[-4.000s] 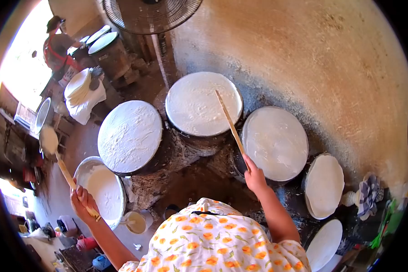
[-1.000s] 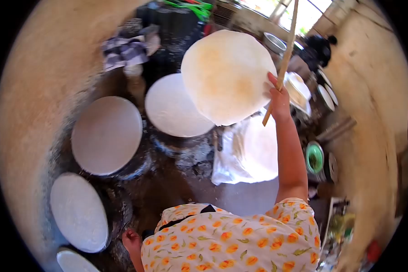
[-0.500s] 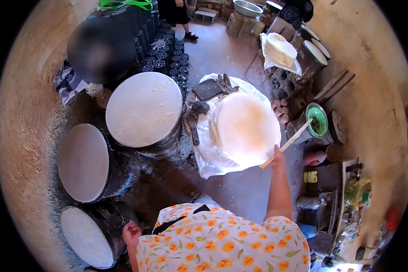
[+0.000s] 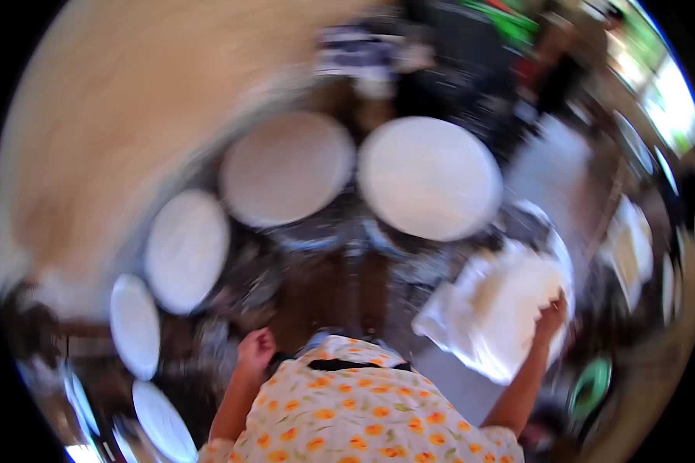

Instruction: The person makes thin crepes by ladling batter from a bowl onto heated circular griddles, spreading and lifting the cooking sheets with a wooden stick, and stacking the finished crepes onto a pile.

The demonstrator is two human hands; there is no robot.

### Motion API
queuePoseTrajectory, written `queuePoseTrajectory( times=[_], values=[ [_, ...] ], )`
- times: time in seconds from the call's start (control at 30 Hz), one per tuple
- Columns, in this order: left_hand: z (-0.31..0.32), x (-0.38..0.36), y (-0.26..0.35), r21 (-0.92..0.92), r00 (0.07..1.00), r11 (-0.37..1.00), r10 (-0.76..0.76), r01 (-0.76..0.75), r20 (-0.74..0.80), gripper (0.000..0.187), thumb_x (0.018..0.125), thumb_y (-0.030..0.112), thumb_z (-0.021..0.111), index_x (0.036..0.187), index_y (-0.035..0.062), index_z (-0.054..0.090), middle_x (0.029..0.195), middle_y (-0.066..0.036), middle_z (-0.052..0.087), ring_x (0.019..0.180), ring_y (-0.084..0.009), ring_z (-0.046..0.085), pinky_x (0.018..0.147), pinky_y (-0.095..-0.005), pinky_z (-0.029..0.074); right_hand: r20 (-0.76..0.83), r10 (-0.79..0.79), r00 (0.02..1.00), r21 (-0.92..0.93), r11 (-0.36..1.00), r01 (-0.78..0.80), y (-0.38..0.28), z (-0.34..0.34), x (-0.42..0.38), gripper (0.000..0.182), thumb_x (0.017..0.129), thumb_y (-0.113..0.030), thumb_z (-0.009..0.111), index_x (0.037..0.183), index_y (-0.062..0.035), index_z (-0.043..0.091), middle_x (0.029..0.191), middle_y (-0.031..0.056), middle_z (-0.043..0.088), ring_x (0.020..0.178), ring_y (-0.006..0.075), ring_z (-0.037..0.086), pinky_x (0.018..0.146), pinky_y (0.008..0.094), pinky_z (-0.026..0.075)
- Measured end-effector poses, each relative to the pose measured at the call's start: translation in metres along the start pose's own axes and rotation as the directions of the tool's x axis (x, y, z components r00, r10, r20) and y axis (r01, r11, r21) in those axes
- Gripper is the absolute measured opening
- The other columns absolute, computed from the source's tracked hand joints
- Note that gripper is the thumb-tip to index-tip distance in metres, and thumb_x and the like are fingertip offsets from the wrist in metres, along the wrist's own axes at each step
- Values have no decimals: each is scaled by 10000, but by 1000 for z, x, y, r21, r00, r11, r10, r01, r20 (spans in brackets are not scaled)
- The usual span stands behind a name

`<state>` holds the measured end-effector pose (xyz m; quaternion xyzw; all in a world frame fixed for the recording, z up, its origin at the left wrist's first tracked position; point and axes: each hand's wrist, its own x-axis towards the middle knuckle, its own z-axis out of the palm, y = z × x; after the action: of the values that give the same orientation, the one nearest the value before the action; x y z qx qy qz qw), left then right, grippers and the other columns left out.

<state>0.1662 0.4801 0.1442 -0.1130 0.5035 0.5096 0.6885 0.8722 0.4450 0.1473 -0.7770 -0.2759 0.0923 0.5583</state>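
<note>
My right hand (image 4: 550,315) is at the right edge of a stack of thin round flatbreads (image 4: 510,289). Motion smears its fingers, so I cannot make out whether they grip anything. Under the stack lies a crumpled white plastic sheet (image 4: 440,312). My left hand (image 4: 256,349) is curled into a loose fist in front of my flowered apron, with nothing visible in it. Ahead are a white-topped round griddle (image 4: 431,177) on a dark drum and a greyer griddle (image 4: 287,168) to its left. Another pale round griddle top (image 4: 187,251) is further left.
More pale round tops (image 4: 135,326) curve along my left side. A green bowl (image 4: 591,387) stands at the lower right. Another sheet with flatbread (image 4: 629,251) is at the far right. A blurred person (image 4: 587,46) stands at the back right, near a bright opening.
My view has swung left, so the griddles now sit ahead and the flatbread stack lies to the right. The wooden stick that was in my right hand no longer shows clearly.
</note>
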Motion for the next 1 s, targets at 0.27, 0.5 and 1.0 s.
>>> queuePoseTrajectory(
  times=[0.27,0.5,1.0],
  values=[
    [-109,-116,-80,-370,829,825,194,-427,-524,79,833,50,537,760,23,532,683,-93,551,587,-164,527,484,-248,438,675,-562,478,122,724,679,-183,242,-75,363,916,-57,392,1250,35,501,1202,221,556,1118,375,520,946,406,395],
    [-217,-179,-176,-657,754,479,17,-583,-657,89,852,67,456,775,23,462,672,-99,536,528,-172,508,457,-247,445,826,-564,-21,435,613,660,-217,318,-219,363,867,-28,452,1215,60,509,1162,243,569,1017,377,561,893,397,432],
    [-438,-211,-153,-734,703,-401,255,-548,-664,836,919,495,452,1402,-40,27,1392,-283,237,1260,-460,338,1007,-633,329,720,-416,-555,693,480,539,-271,244,-521,355,843,-27,441,1170,6,576,1138,197,614,1056,337,586,906,381,449]
  ],
)
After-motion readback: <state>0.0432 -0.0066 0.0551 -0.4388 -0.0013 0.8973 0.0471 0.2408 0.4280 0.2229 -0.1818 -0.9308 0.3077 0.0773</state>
